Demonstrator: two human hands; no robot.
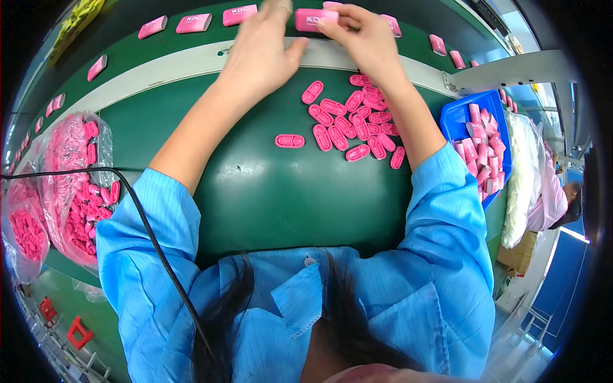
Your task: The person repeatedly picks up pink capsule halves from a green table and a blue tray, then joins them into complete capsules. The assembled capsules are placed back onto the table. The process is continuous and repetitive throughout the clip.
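Observation:
My right hand point(370, 45) pinches a flat pink case point(309, 20) with white lettering over the far strip of the green surface. To its left, my left hand point(263, 54) reaches over the pale rail, thumb apart from the stretched fingers; nothing shows in it, though its fingertips are slightly blurred. Just left of those fingers lies another pink case point(240, 15). Nearer me, below my right hand, several bright pink oval plastic caps point(338, 137) lie scattered, hollow side up. One oval cap point(289, 141) sits apart on the left.
A pale rail point(172, 71) separates the green worktop point(287, 198) from the far strip, where pink cases stand in a row. A blue bin point(452, 121) of pink cases is on the right. Clear bags point(48, 150) of pink caps lie left; a black cable point(143, 210) crosses my left sleeve.

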